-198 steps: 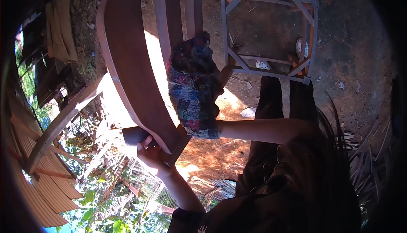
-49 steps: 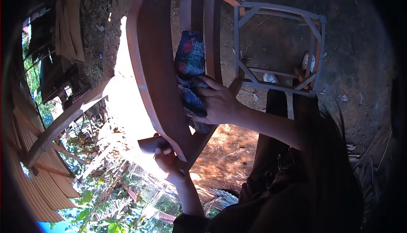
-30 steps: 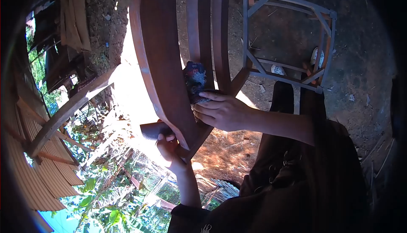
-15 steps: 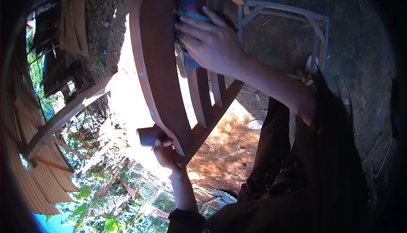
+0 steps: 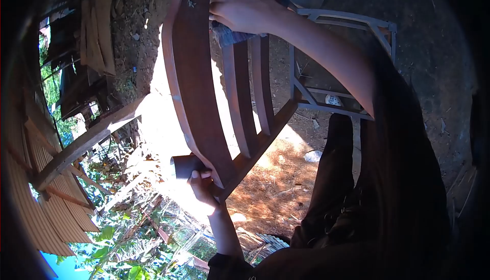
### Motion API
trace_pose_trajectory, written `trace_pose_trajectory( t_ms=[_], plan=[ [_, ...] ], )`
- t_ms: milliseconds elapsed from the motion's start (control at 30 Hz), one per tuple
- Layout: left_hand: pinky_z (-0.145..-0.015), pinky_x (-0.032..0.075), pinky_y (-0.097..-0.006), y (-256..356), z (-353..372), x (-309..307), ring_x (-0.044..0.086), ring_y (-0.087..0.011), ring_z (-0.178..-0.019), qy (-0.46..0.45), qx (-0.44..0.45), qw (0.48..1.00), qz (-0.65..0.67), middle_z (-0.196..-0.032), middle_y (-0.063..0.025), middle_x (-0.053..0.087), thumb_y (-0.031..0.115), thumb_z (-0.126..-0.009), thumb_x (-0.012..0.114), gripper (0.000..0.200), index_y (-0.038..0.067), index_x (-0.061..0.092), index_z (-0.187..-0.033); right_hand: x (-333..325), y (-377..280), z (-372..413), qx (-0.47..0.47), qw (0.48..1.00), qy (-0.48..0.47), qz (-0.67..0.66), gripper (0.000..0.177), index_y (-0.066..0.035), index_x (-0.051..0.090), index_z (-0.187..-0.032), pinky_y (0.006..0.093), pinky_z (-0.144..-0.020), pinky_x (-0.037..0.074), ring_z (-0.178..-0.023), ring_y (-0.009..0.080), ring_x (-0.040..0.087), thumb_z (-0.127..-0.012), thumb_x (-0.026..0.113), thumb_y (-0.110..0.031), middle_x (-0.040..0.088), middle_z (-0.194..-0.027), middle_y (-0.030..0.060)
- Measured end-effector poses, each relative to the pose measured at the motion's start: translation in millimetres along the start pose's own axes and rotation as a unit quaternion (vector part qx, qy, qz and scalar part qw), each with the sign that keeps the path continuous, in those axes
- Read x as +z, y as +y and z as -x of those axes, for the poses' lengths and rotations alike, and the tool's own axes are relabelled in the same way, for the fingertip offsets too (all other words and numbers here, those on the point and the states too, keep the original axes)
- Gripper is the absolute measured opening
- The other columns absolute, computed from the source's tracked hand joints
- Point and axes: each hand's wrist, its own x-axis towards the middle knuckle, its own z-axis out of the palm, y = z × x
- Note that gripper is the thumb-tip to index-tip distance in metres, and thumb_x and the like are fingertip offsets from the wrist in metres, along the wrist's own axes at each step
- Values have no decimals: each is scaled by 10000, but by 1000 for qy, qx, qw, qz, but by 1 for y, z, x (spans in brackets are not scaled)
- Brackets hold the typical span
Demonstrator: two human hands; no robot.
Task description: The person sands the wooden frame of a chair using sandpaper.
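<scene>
Head view: your right hand [image 5: 240,7] is clamped on the cloth [image 5: 229,34], pressed at the far end of the slat [image 5: 239,101]. The slat's length runs toward your left hand [image 5: 201,185], which is closed round the chair corner [image 5: 224,170].

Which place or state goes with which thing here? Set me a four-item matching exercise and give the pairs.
1. left hand
2. right hand
3. cloth
4. grey frame

A. stands on the dirt ground, beyond the slats
B. grips the lower corner of the brown chair back
C. at the top of the slats, closed over fabric
D. bunched under a palm, one edge hanging out

Pairs: 1-B, 2-C, 3-D, 4-A
</scene>
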Motion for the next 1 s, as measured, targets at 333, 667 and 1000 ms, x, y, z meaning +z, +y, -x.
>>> trace_pose_trajectory(
  t_ms=[333,667,1000],
  plan=[
    [-785,454,-411,-5,-7,-9,552,-260,-849,17,7,999,-27,-862,-151,565,336,-853,526,315,46,478,-738,4,65,95,169,985,-23,-39,212,-60,610,-954,395,-762,474,-937,300,565,-747,570,-84,622,-938,118],
    [-761,469,-396,4,-2,-5,560,-252,-843,17,-19,998,-60,-865,-131,569,320,-850,531,293,55,480,-736,6,90,249,565,788,-87,-228,328,1,558,-1069,348,-809,435,-855,245,600,-886,502,-265,624,-891,125],
    [-801,458,-389,18,4,11,527,-250,-923,-9,-51,997,-56,-928,-119,523,279,-873,502,233,56,449,-829,15,-20,50,242,912,243,-225,560,-103,447,-1272,340,-794,486,-989,257,576,-741,505,64,442,-1321,47]
  ],
)
